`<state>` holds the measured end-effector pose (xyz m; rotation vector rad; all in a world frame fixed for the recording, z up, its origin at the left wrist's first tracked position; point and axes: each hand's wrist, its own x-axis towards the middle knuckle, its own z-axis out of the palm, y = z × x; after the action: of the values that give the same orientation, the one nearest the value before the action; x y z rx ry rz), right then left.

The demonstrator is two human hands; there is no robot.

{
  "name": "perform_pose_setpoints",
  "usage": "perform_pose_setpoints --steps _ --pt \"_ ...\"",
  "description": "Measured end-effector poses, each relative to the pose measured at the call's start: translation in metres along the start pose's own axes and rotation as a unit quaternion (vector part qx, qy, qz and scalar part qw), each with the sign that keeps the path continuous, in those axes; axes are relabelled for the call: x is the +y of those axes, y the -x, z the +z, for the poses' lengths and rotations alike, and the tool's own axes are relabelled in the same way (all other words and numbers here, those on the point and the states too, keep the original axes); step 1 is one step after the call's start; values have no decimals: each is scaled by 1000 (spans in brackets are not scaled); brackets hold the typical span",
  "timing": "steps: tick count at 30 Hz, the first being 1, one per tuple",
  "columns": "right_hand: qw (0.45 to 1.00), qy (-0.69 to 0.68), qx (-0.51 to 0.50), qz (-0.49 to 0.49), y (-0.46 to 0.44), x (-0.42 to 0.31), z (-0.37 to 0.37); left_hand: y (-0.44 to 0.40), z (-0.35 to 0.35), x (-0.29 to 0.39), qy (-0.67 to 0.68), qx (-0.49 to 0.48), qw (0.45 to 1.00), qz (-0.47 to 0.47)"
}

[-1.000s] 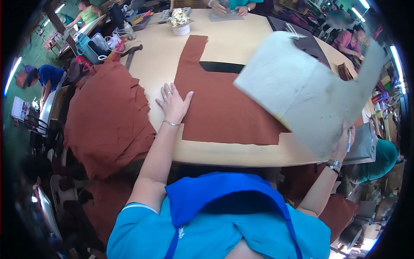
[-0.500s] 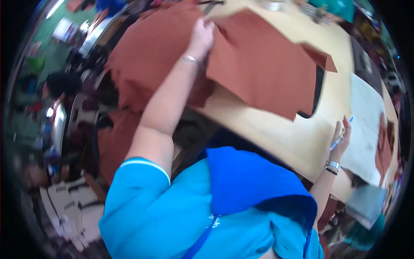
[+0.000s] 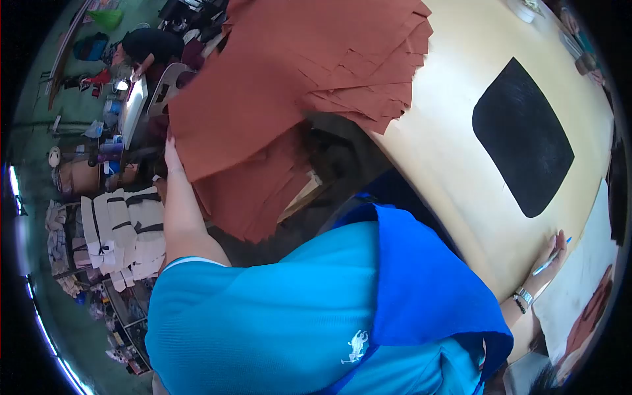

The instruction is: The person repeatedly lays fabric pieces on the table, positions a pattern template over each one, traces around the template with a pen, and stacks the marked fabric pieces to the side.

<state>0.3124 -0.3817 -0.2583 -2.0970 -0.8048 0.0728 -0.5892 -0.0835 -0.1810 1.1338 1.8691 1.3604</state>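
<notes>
My left hand (image 3: pixel 172 153) is closed on the edge of a reddish-brown sheet (image 3: pixel 227 112), at the left; its fingers are mostly hidden behind the sheet. That sheet lies over a stack of similar ragged-edged pieces (image 3: pixel 368 59) at the table's left end. My right hand (image 3: pixel 550 259) rests by the table's near edge with a blue and white pen (image 3: pixel 545 265) between its fingers. Beside it lies a pale grey template (image 3: pixel 573 289). A black rounded four-sided piece (image 3: pixel 523 138) lies flat on the table (image 3: pixel 454 178).
More reddish-brown pieces (image 3: pixel 253 191) hang below the stack. A white pot (image 3: pixel 525 9) stands at the table's far side. Another person (image 3: pixel 151 47) works at upper left, near bundled pale pieces (image 3: pixel 125 230). At the right edge, a co-worker's hand (image 3: pixel 588 66) shows.
My left hand has carried the reddish-brown sheet leftward off the table onto the stack, uncovering the black piece. My right hand has released the grey template, keeping the pen. The view has turned left.
</notes>
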Motion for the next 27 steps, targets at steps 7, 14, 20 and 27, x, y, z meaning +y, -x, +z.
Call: perform_pose_setpoints --steps 7,14,20,27 --pt "1000 17 -4 -4 -1 0 -2 57 -150 -181 -62 241 931 -265" --pt "1000 -10 10 -2 2 6 0 43 64 -44 -454 171 851 203" --pt "999 -29 23 -18 4 3 4 56 273 125 -375 -91 758 526" --pt "999 -20 44 -19 6 -9 6 24 322 149 -359 -282 705 542"
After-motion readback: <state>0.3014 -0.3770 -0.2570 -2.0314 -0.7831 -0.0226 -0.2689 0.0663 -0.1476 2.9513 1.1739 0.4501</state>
